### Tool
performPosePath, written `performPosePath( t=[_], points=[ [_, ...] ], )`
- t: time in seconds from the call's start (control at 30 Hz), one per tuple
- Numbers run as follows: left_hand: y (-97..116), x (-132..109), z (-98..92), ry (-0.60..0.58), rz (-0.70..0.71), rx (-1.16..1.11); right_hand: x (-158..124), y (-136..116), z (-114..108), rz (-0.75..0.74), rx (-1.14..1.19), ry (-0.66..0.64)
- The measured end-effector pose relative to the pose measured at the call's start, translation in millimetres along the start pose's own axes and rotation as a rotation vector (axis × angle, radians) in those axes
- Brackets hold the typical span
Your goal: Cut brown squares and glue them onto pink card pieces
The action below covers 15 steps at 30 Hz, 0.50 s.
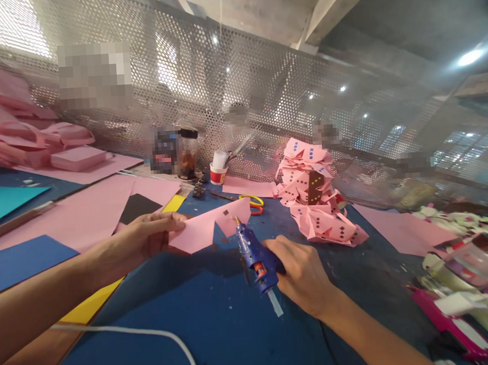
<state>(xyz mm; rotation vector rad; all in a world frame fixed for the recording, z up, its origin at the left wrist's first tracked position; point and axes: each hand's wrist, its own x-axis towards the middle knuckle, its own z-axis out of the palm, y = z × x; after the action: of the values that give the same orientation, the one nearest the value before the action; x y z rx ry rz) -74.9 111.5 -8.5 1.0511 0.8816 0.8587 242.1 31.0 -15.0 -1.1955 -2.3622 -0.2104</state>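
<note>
My left hand [156,232] pinches the left end of a pink paper piece [197,230], which has a notch in its lower edge and a small dark square near the top. My right hand [297,270] is wrapped round the handle of a blue hot glue gun [251,253]. The gun's nozzle is by the right part of the paper; whether it touches I cannot tell. A clear glue stick [276,303] pokes out of the gun's back end. Beyond the gun stands a stack of folded pink paper pieces [310,189] with small coloured squares.
Scissors [251,201] with yellow and orange handles lie behind the held paper. A red-and-white cup [218,173] and a dark-lidded jar [188,153] stand near the perforated screen [254,72]. Pink sheets [80,209] cover the left side. A white cable [154,331] crosses the front.
</note>
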Motion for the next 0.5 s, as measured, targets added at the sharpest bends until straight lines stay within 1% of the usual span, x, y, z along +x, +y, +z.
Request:
performPosePath(
  t=[0.23, 0.37, 0.5],
  points=[
    [-2.4, -0.1, 0.0, -0.005, -0.048, -0.047, 5.4, -5.3, 0.9, 0.024, 0.187, 0.128],
    [-0.9, -0.8, 1.8, -0.008, -0.046, -0.044, 8.1, -8.9, -2.9, 0.054, 0.252, 0.141],
    [-0.4, -2.0, 2.7, -0.021, -0.05, -0.033, 9.2, -10.4, -4.8, 0.046, 0.258, 0.162]
  ],
)
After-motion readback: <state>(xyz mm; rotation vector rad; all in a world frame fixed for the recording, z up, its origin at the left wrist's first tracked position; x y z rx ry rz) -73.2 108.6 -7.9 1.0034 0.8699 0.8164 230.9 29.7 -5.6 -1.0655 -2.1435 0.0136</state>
